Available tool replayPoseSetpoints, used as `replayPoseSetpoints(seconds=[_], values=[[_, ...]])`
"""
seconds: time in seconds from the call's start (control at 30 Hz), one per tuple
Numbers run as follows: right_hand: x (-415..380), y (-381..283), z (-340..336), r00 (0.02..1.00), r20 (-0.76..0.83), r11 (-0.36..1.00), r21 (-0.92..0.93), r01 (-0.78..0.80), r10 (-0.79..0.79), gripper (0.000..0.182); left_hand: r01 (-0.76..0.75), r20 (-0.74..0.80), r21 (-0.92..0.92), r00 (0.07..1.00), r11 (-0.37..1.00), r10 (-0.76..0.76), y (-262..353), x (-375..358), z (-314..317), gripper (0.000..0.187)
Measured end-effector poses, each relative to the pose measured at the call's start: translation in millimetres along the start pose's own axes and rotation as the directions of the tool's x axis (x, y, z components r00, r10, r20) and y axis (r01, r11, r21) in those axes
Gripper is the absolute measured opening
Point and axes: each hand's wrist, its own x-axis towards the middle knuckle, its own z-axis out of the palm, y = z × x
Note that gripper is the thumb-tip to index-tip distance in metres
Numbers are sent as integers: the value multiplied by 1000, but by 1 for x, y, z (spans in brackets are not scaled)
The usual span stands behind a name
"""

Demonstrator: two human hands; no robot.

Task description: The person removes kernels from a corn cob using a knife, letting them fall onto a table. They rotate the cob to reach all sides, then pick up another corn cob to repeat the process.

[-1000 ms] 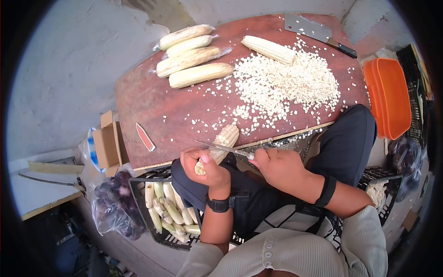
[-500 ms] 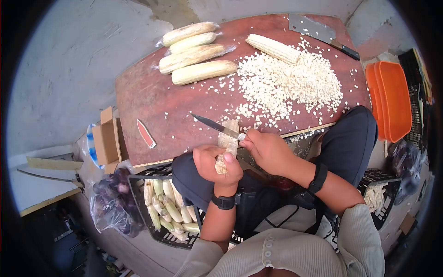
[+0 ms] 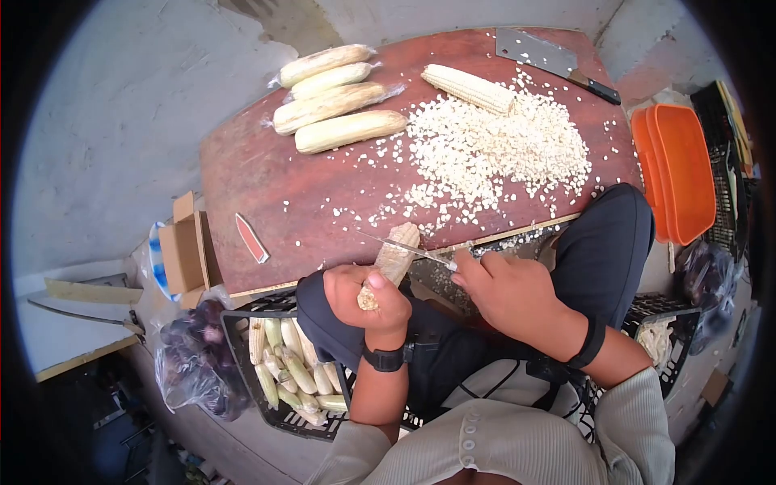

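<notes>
My left hand (image 3: pixel 368 297) is wrapped round the lower part of a corn cob (image 3: pixel 398 252), which looks mostly stripped and tilts up toward the table's near edge. In my right hand (image 3: pixel 505 291) is a knife (image 3: pixel 420 251), its thin blade lying across the cob and pointing left. Beyond my hands a heap of loose white corn kernels (image 3: pixel 493 153) covers part of the red-brown table (image 3: pixel 323 194). One whole white ear of corn (image 3: pixel 469 89) rests at the heap's far side. Several ears, some in clear plastic, lie side by side (image 3: pixel 350 131) at the far left.
A cleaver (image 3: pixel 537 52) lies at the table's far right corner. A red-and-white pointed piece (image 3: pixel 252 239) is on the left. Orange tubs (image 3: pixel 675 174) stand at right. Below left are a black crate (image 3: pixel 242 356) of corn, a bag of purple produce (image 3: pixel 198 347) and a cardboard box (image 3: pixel 184 250).
The knife has turned from its broad side to nearly edge-on, and my right hand has shifted right and down. The cob has tilted further to the right at its top.
</notes>
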Motion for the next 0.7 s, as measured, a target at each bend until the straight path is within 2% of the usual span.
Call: replayPoseSetpoints(seconds=[0.2,0.47,0.57,0.6,0.67,0.7], values=[[-14,6,-13,994,105,992,-121,48,-36,23,-35,56,67,998,997,31,6,3,5,26],[-5,7,-7,984,177,958,-277,80,-32,28,-52,147,67,988,996,42,8,6,6,25],[5,6,-5,985,170,965,-252,68,-26,26,-32,169,28,985,999,27,5,6,6,23],[8,5,0,984,174,944,-317,93,-38,25,-19,174,11,985,1000,17,5,5,6,23],[13,0,17,981,184,888,-439,141,-64,23,-104,261,-9,960,995,103,9,-4,9,21],[19,0,25,982,175,917,-376,134,-72,22,-127,257,-6,958,992,124,15,-6,12,21]])
